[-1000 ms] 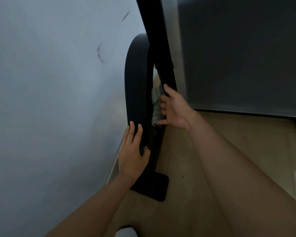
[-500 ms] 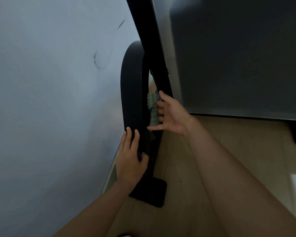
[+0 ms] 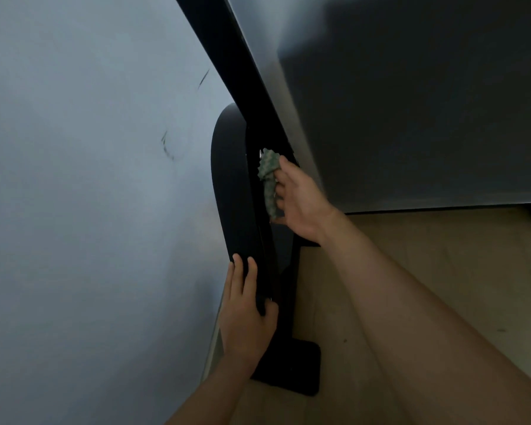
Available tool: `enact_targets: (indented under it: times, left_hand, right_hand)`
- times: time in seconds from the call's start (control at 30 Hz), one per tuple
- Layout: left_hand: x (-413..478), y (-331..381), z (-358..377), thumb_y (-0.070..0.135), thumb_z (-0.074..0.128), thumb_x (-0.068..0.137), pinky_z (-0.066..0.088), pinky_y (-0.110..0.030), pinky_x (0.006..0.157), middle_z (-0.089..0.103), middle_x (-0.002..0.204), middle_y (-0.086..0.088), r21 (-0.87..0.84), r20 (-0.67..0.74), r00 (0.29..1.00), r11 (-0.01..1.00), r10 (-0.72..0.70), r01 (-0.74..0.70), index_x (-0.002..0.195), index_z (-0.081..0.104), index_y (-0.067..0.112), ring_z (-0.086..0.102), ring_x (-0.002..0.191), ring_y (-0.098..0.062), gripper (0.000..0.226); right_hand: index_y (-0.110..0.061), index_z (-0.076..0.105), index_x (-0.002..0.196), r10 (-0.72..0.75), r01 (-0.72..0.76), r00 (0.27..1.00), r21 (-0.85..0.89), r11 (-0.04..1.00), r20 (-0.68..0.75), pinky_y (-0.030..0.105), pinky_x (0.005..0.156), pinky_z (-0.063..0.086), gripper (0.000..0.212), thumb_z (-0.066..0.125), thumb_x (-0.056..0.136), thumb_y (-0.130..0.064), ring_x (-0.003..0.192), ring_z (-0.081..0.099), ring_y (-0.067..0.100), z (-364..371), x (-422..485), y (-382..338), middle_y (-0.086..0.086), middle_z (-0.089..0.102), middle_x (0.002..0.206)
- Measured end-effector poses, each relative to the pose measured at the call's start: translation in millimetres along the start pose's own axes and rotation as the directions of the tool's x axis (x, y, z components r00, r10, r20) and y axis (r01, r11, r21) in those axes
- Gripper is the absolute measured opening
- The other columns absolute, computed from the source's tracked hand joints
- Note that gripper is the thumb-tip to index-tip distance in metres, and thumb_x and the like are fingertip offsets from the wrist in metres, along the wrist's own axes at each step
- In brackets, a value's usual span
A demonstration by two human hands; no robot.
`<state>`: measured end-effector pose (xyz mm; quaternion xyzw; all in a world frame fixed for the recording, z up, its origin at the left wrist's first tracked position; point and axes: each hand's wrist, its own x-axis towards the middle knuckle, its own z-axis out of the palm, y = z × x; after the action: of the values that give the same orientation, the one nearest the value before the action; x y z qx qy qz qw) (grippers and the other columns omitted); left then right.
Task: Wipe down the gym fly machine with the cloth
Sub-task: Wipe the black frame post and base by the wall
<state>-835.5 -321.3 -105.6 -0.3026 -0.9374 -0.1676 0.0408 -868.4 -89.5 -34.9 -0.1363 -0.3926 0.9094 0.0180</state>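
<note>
Since half a second ago: carries the green patterned cloth (image 3: 269, 179) higher along the inner side of the curved black frame tube (image 3: 230, 185) of the fly machine, nearer its arched top. Grips that cloth in the right hand (image 3: 301, 204), fingers curled round it and thumb above. Presses it into the narrow gap between the tube and the slanted black bar (image 3: 224, 50). Keeps the left hand (image 3: 246, 317) at much the same place low on the tube, fingers straight along its outer face and thumb hooked round the inner edge, clasping it. Looks from a slightly shifted angle, with the arch lower in view.

By count: one cloth, two hands, one curved tube, one slanted bar, one black foot plate (image 3: 304, 372) at the base, and one large grey panel (image 3: 411, 102) above the right hand. Beyond these: a pale wall (image 3: 74, 179) on the left bearing dark scuff marks (image 3: 167, 145), and a light wooden floor (image 3: 426, 256) beneath the right forearm.
</note>
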Motion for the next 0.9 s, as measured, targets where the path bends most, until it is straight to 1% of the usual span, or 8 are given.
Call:
enact_targets:
  times: [0.1, 0.17, 0.3, 0.4, 0.5, 0.6, 0.73, 0.9]
  left_hand:
    - [-1, 1, 0, 0.014, 0.073, 0.085, 0.026, -0.032, 0.117, 0.015, 0.168, -0.003, -0.001, -0.001, 1.0, 1.0, 0.003, -0.003, 0.158, 0.031, 0.016, 0.017, 0.155, -0.024, 0.085]
    - [-1, 1, 1, 0.014, 0.073, 0.084, 0.028, -0.032, 0.116, 0.015, 0.168, -0.003, -0.005, -0.006, 1.0, 1.0, 0.006, -0.006, 0.158, 0.031, 0.015, 0.017, 0.155, -0.024, 0.085]
    - [-1, 0, 3, 0.014, 0.073, 0.083, 0.033, -0.031, 0.112, 0.018, 0.168, -0.005, 0.004, -0.017, 1.0, 1.0, 0.003, -0.003, 0.157, 0.033, 0.015, 0.02, 0.154, -0.024, 0.085]
    - [0, -1, 6, 0.014, 0.074, 0.081, 0.037, -0.036, 0.111, 0.02, 0.167, -0.007, 0.007, -0.037, 0.999, 1.0, 0.013, -0.013, 0.157, 0.034, 0.014, 0.023, 0.154, -0.027, 0.085]
    - [-1, -3, 8, 0.016, 0.074, 0.081, 0.044, -0.042, 0.11, 0.021, 0.167, -0.007, 0.004, -0.056, 0.998, 1.0, 0.015, -0.015, 0.157, 0.034, 0.015, 0.023, 0.153, -0.026, 0.086]
    - [0, -3, 9, 0.02, 0.074, 0.083, 0.051, -0.046, 0.104, 0.02, 0.168, -0.005, 0.012, -0.057, 0.998, 1.0, 0.0, 0.001, 0.157, 0.032, 0.017, 0.022, 0.154, -0.024, 0.085]
    - [0, -5, 10, 0.028, 0.075, 0.084, 0.047, -0.044, 0.11, 0.02, 0.167, -0.005, 0.014, -0.06, 0.998, 1.0, 0.02, -0.019, 0.157, 0.033, 0.017, 0.023, 0.153, -0.024, 0.085]
    - [1, -6, 11, 0.03, 0.077, 0.083, 0.049, -0.039, 0.104, 0.024, 0.166, -0.005, 0.031, -0.078, 0.996, 0.999, 0.031, -0.029, 0.155, 0.037, 0.016, 0.028, 0.152, -0.025, 0.084]
  right_hand:
    - [-0.033, 0.063, 0.132, 0.132, -0.128, 0.991, -0.085, 0.988, 0.036, 0.044, 0.091, 0.047, 0.062, 0.041, 0.092, -0.074, 0.113, 0.06, 0.022, -18, -6, 19, -0.001, 0.065, 0.123]
    - [-0.031, 0.067, 0.128, 0.231, -0.226, 0.972, -0.118, 0.967, 0.035, 0.048, 0.097, 0.046, 0.066, 0.043, 0.088, -0.077, 0.117, 0.06, 0.025, -33, -11, 37, 0.001, 0.067, 0.121]
    - [-0.028, 0.063, 0.132, 0.428, -0.418, 0.903, -0.174, 0.892, 0.024, 0.055, 0.103, 0.045, 0.069, 0.046, 0.087, -0.077, 0.126, 0.056, 0.029, -54, -24, 78, 0.006, 0.062, 0.136]
    - [-0.027, 0.063, 0.131, 0.506, -0.499, 0.862, -0.2, 0.844, -0.013, 0.055, 0.107, 0.043, 0.067, 0.046, 0.088, -0.075, 0.125, 0.056, 0.028, -56, -30, 104, 0.007, 0.06, 0.136]
    - [-0.028, 0.062, 0.133, 0.466, -0.458, 0.885, -0.195, 0.867, -0.003, 0.052, 0.107, 0.042, 0.067, 0.046, 0.088, -0.075, 0.124, 0.057, 0.026, -51, -28, 104, 0.006, 0.061, 0.135]
    - [-0.029, 0.066, 0.13, 0.338, -0.334, 0.941, -0.115, 0.936, 0.017, 0.05, 0.105, 0.043, 0.062, 0.047, 0.09, -0.072, 0.12, 0.058, 0.025, -42, -23, 82, 0.003, 0.065, 0.128]
    - [-0.03, 0.066, 0.13, 0.211, -0.21, 0.977, -0.07, 0.975, 0.01, 0.044, 0.096, 0.046, 0.062, 0.045, 0.091, -0.072, 0.111, 0.06, 0.022, -36, -16, 61, 0.003, 0.065, 0.121]
    - [-0.028, 0.069, 0.124, 0.268, -0.269, 0.963, -0.089, 0.959, -0.027, 0.048, 0.105, 0.046, 0.056, 0.053, 0.089, -0.07, 0.118, 0.063, 0.024, -44, -22, 89, 0.002, 0.071, 0.121]
